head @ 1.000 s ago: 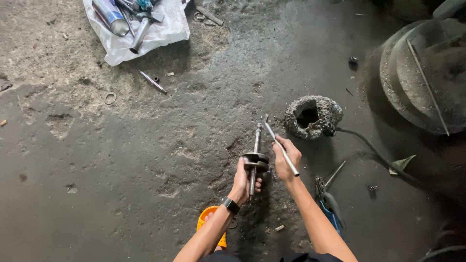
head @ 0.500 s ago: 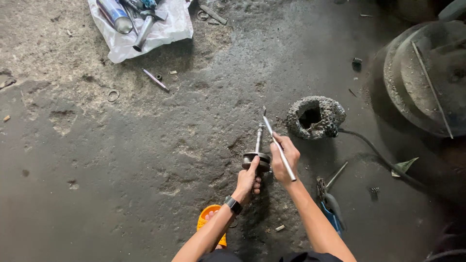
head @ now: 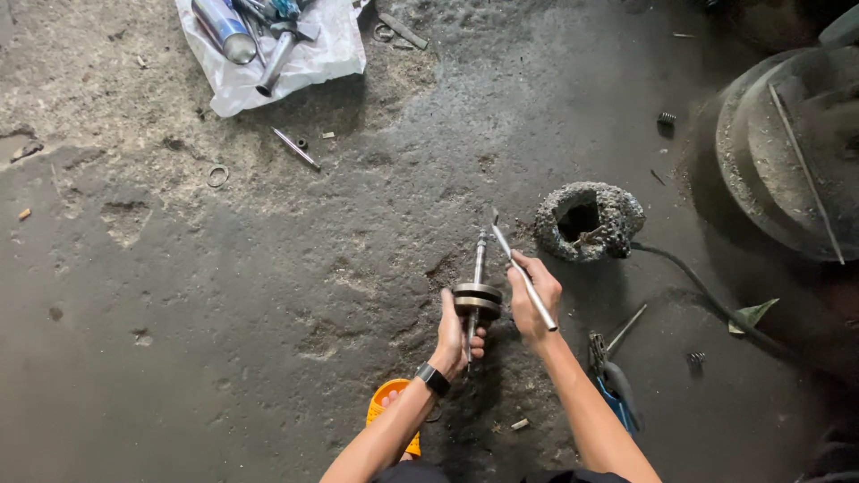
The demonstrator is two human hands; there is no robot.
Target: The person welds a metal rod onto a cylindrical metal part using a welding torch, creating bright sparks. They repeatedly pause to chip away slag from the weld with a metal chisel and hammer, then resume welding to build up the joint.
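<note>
- Left hand [head: 458,333]: fingers wrapped around the lower shaft of a crankshaft assembly [head: 476,300], just under its paired round flywheel discs. The piece stands upright, top shaft pointing away from the person, held clear above the floor [head: 224,340].
- Right hand [head: 532,300]: fingers closed on a slim metal rod [head: 523,279]. The rod slants, upper tip near the top shaft of the assembly, lower end jutting past the hand toward the wrist. Whether the tip touches the shaft cannot be told.
- Step in hand, as judged: the rod is being presented to the assembly, either to check it or to drive or probe something at the discs. Left hand acts as the steady mount.
- Next move, as judged, calls for a firm left grip, the shaft kept vertical, and the rod tip lined up with care before any force goes in.
- Just right of the hands: a rough, crusted grey pot [head: 589,221] with a dark cavity, a black hose [head: 698,286] running from it.
- Near the right forearm: blue-handled pliers [head: 613,383] on the floor.
- Below the left wrist: an orange sandal [head: 386,410].
- Far top: a white cloth [head: 309,58] bearing tools and a spray can [head: 224,27].
- Far right: a large round metal drum [head: 787,152].
</note>
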